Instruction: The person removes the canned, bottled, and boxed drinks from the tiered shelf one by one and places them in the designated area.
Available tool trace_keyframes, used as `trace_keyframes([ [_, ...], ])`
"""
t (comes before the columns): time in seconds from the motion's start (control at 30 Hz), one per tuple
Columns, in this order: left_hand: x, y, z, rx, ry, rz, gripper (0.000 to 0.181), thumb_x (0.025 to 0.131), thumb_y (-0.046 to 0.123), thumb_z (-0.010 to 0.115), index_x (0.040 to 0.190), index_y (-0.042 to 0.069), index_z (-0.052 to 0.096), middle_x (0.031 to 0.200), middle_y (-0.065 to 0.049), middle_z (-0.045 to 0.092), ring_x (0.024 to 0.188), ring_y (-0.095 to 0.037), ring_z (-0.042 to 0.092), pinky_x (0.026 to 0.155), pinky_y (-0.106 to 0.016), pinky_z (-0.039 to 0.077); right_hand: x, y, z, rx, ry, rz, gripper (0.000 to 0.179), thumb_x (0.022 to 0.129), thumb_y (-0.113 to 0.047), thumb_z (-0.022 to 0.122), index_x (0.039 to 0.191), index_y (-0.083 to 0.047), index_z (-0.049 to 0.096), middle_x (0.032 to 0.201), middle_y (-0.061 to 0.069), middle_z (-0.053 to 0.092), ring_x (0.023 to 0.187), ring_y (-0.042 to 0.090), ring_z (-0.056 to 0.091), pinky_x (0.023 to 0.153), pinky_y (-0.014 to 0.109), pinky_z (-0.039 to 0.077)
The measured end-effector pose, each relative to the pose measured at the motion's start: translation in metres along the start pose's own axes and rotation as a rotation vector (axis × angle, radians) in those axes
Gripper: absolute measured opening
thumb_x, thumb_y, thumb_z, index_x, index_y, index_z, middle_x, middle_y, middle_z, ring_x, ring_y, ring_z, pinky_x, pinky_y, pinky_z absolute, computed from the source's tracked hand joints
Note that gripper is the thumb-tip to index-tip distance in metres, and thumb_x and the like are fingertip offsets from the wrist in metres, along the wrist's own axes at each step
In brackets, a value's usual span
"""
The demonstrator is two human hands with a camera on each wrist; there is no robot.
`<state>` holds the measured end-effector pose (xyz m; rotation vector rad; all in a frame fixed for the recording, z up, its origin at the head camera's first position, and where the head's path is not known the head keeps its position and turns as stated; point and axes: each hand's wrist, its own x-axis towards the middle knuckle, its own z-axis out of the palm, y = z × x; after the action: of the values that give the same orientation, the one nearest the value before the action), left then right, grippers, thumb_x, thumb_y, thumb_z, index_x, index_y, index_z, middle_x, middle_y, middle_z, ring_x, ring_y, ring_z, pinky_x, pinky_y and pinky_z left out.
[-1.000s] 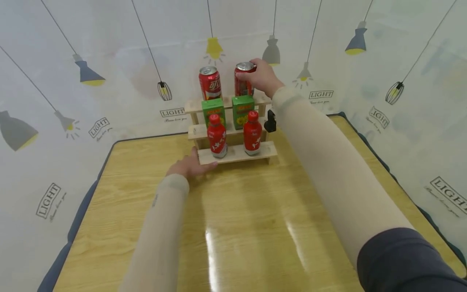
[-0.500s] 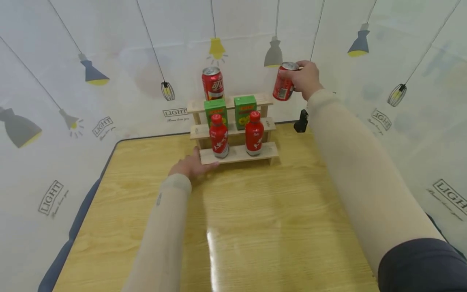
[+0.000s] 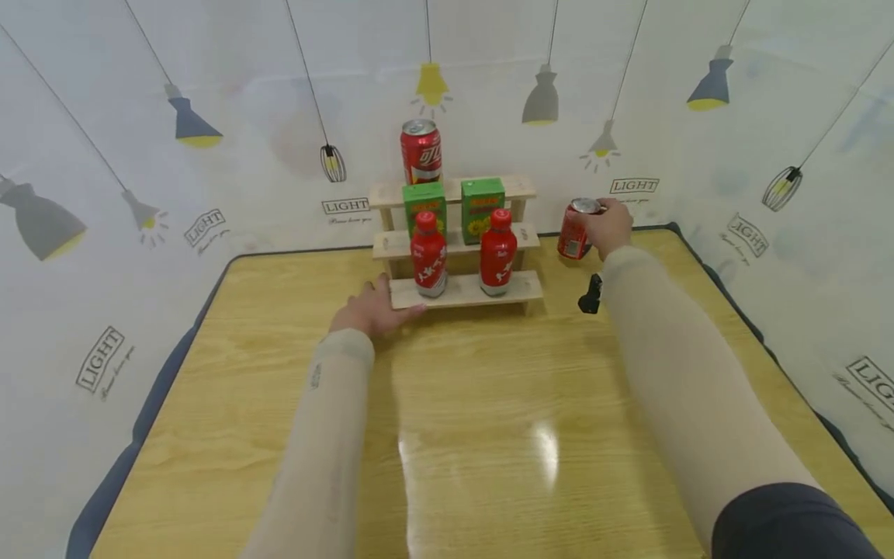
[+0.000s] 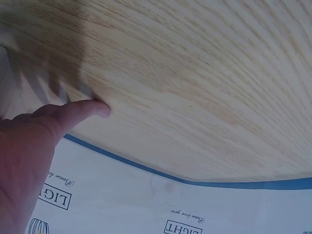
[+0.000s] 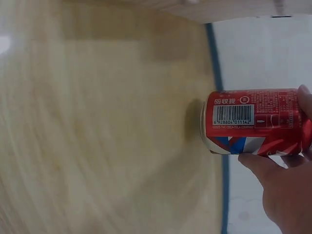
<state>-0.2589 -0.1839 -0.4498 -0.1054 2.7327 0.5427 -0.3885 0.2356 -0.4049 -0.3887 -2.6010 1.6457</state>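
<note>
A: What has changed with the red can (image 3: 573,237)?

B: A second ago it was at the right of the top step (image 3: 518,188) of the wooden rack (image 3: 461,289). Half a second ago it was in the air beside that step. Now it is lower, to the right of the rack and apart from it, near the back of the table (image 3: 475,380).

A: Who has it?

B: The right hand (image 3: 611,225) grips it near its upper end; its barcode (image 5: 233,115) shows in the right wrist view. Whether its base touches the table, one cannot tell.

A: And the left hand (image 3: 370,310)?

B: Where it was: fingers uncurled against the rack's lower left end, thumb stretched along the front edge.

A: Did anything else on the rack shift?

B: No. The other can (image 3: 421,154), both green boxes (image 3: 482,203) and both red bottles (image 3: 498,260) keep their places.
</note>
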Motion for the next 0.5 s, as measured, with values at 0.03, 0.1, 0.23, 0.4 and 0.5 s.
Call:
trace_keyframes([
  [0.03,-0.001,0.001,0.0,-0.005,0.001,0.0,0.129,0.081,0.098,0.047,0.173,0.018,0.004,0.178,-0.024,0.017,0.156,-0.061,0.027,0.124,-0.075,0.031,-0.002,0.005,0.002,-0.007,0.001,0.002,0.082,0.1,-0.036,0.073,0.166,-0.006,0.035,0.166,0.02,0.046,0.15,0.036,0.05,0.124,0.052,0.047],
  [0.1,-0.002,0.002,0.0,-0.007,-0.007,-0.001,0.129,0.082,0.098,0.048,0.173,0.017,0.005,0.177,-0.024,0.02,0.156,-0.06,0.029,0.126,-0.073,0.031,-0.005,0.013,0.006,-0.013,-0.001,-0.003,0.081,0.1,-0.034,0.074,0.166,-0.006,0.035,0.165,0.021,0.046,0.15,0.037,0.05,0.124,0.054,0.047],
  [0.23,-0.003,0.002,0.0,-0.015,-0.03,-0.016,0.13,0.081,0.099,0.047,0.173,0.017,0.004,0.176,-0.02,0.028,0.156,-0.057,0.031,0.128,-0.07,0.03,-0.006,0.021,0.014,-0.02,0.008,-0.036,0.082,0.099,-0.035,0.076,0.165,-0.006,0.037,0.164,0.022,0.047,0.149,0.038,0.051,0.123,0.055,0.047],
  [0.4,0.0,0.001,0.0,-0.022,-0.026,-0.025,0.131,0.079,0.1,0.046,0.173,0.019,0.005,0.174,-0.018,0.033,0.157,-0.055,0.032,0.128,-0.069,0.032,-0.004,0.019,0.019,-0.016,0.024,-0.05,0.082,0.099,-0.036,0.076,0.165,-0.007,0.037,0.164,0.021,0.047,0.149,0.037,0.051,0.123,0.055,0.047],
  [0.5,0.001,-0.001,-0.001,-0.029,-0.02,-0.036,0.131,0.078,0.101,0.047,0.173,0.021,0.007,0.174,-0.017,0.034,0.157,-0.054,0.033,0.127,-0.069,0.034,-0.003,0.014,0.02,-0.021,0.006,-0.044,0.084,0.099,-0.036,0.074,0.166,-0.006,0.033,0.166,0.022,0.045,0.15,0.038,0.05,0.123,0.055,0.047],
])
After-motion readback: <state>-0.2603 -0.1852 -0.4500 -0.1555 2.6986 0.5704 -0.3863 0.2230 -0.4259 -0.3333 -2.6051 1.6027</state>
